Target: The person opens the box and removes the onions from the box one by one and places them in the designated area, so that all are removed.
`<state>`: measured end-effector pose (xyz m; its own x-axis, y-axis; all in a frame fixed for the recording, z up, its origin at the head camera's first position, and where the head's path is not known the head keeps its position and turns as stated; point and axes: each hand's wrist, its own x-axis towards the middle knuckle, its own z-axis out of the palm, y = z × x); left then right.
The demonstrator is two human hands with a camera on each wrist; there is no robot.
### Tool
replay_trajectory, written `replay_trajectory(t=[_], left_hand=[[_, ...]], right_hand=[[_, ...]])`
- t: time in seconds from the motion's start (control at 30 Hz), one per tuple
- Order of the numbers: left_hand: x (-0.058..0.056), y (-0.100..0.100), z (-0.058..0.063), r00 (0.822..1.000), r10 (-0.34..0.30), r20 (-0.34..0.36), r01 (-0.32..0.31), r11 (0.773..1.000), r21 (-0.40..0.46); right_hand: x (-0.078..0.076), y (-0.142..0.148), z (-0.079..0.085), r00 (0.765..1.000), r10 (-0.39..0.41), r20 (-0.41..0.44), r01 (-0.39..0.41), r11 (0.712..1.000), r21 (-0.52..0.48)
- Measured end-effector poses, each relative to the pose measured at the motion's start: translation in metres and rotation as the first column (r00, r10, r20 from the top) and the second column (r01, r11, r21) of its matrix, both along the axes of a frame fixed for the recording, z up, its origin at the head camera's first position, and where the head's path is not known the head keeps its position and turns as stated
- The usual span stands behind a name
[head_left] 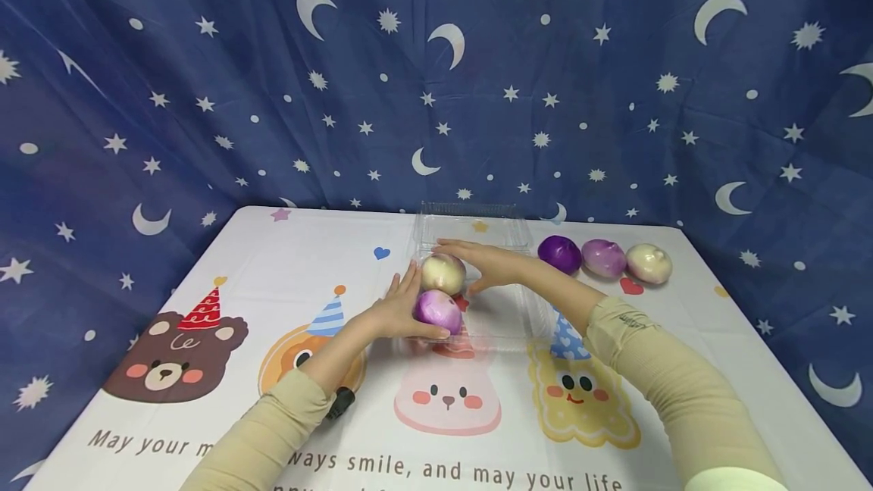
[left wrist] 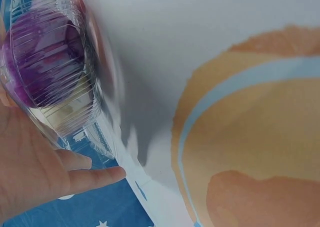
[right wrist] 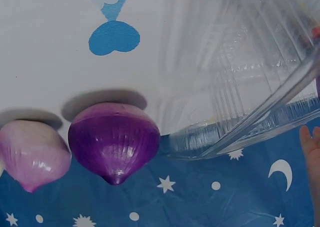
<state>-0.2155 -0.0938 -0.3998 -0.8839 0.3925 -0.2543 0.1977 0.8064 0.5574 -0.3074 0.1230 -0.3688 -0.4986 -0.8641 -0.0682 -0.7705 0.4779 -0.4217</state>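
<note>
A clear plastic clamshell box (head_left: 505, 324) lies with its lid (head_left: 470, 232) folded back toward the curtain. Inside, along the left wall, sit a cream onion (head_left: 442, 276) and, in front of it, a purple-and-white onion (head_left: 438, 312). My left hand (head_left: 394, 314) lies along the outside of that wall, its fingers stretched back and its thumb reaching in front of the purple-and-white onion. My right hand (head_left: 492, 264) reaches in from the right, with extended fingers behind the cream onion and the thumb to its right. In the left wrist view, ribbed plastic covers a purple onion (left wrist: 47, 57).
To the right of the box a row of onions stands on the cloth: dark purple (head_left: 560, 254), light purple (head_left: 603, 258) and cream (head_left: 649, 264). The white tablecloth (head_left: 327, 245) carries cartoon prints. A dark blue curtain (head_left: 382, 97) with moons and stars hangs behind.
</note>
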Motion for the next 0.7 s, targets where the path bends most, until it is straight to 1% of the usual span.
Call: replay_trajectory(t=[0.2, 0.33, 0.43, 0.6, 0.7], left_hand=[[0.0009, -0.0005, 0.0023, 1.000, -0.002, 0.006, 0.001, 1.000, 0.028], [0.0009, -0.0011, 0.0049, 1.000, -0.005, -0.001, 0.005, 0.999, 0.040], [0.0008, -0.0010, 0.0049, 1.000, -0.003, 0.000, 0.003, 0.999, 0.033], [-0.0006, 0.0006, 0.0017, 1.000, 0.002, 0.003, -0.002, 1.000, 0.016], [-0.0006, 0.0011, 0.0016, 1.000, -0.002, -0.004, 0.002, 1.000, 0.006]], right_hand=[[-0.0020, -0.0023, -0.0020, 1.000, -0.002, -0.023, 0.003, 1.000, 0.020], [-0.0042, -0.0038, -0.0028, 0.999, 0.005, -0.054, -0.003, 1.000, 0.026], [-0.0048, -0.0053, -0.0039, 0.997, 0.013, -0.071, -0.010, 0.999, 0.040], [-0.0031, -0.0080, -0.0058, 0.995, 0.019, -0.101, -0.014, 0.998, 0.055], [-0.0025, -0.0096, -0.0083, 0.989, 0.019, -0.144, -0.012, 0.999, 0.047]])
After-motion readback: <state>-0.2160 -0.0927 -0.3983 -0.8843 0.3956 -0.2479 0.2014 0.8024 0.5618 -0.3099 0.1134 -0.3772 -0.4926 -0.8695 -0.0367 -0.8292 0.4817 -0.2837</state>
